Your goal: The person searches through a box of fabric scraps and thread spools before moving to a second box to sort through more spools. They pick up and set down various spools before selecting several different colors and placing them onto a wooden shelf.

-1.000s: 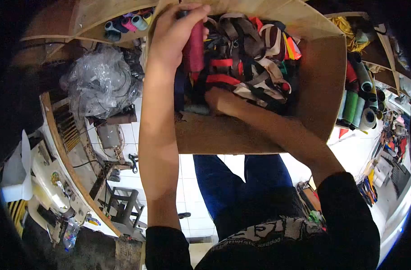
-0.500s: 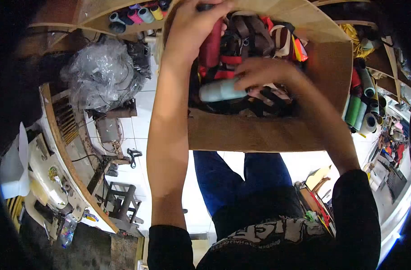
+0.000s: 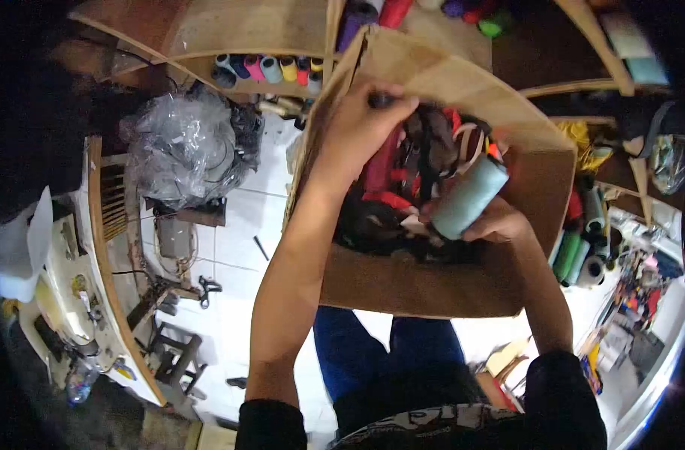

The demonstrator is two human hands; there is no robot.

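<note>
A large cardboard box point(image 3: 432, 289) opens toward me, with straps, webbing and dark fabric pieces point(image 3: 432, 142) heaped inside. At the box's left side, my left hand point(image 3: 357, 127) is closed around the upper end of a dark red thread spool point(image 3: 378, 165), whose dark tip pokes out by the thumb. Over the box's contents, my right hand point(image 3: 504, 223) grips a pale blue-green thread spool point(image 3: 470, 199), tilted with its dark end up and to the right. Part of the right fingers is hidden behind this spool.
Wooden shelves point(image 3: 245, 30) behind the box bear coloured thread spools point(image 3: 270, 69). More spools point(image 3: 571, 259) stand right of the box. A sewing machine point(image 3: 72, 292) is on a table at left, with a plastic-wrapped bundle point(image 3: 185, 150) behind it and a stool point(image 3: 174, 356) below.
My right hand has lifted the pale spool and turned it from nearly level to steeply tilted, moving right. My left hand stays on the red spool. The box sits lower in view.
</note>
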